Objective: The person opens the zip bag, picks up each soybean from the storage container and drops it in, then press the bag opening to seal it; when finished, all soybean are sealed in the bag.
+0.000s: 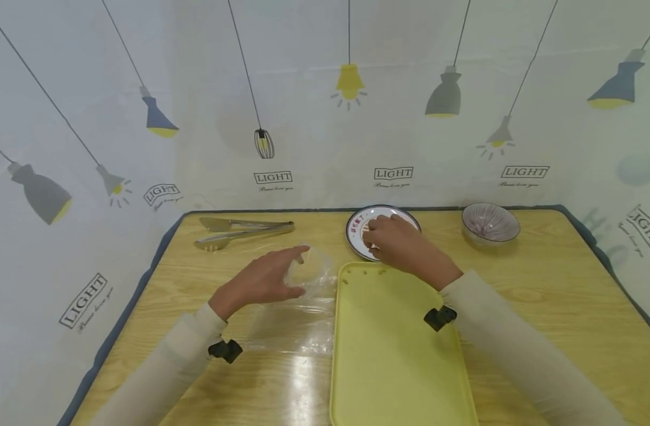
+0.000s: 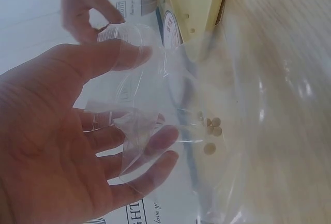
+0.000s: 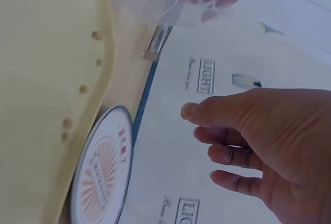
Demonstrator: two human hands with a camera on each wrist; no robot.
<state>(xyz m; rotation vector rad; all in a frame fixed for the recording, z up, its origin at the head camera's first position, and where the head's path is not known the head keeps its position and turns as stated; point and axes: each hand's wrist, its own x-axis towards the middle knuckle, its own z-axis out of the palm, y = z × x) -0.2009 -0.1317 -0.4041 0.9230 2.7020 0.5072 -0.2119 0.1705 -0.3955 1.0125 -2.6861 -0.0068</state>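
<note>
On the counter (image 1: pixel 159 296), a clear bag (image 1: pixel 298 325) with small round pieces (image 2: pixel 216 130) drapes about a widely spread left hand (image 1: pixel 263 277); tilting its slack mouth could spill them beside the tray (image 1: pixel 399 355). Above the plate (image 1: pixel 356 234), whether the right hand (image 1: pixel 404 245) pinches anything cannot be told.

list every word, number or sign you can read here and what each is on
"LIGHT", boxed and repeated, on the wall covering
"love you", script below "LIGHT" on the wall covering; the word before it is too blurred to read surely
Red characters on the plate: too blurred to read surely
Dark marks across the plate's middle: too small, blurred
</note>
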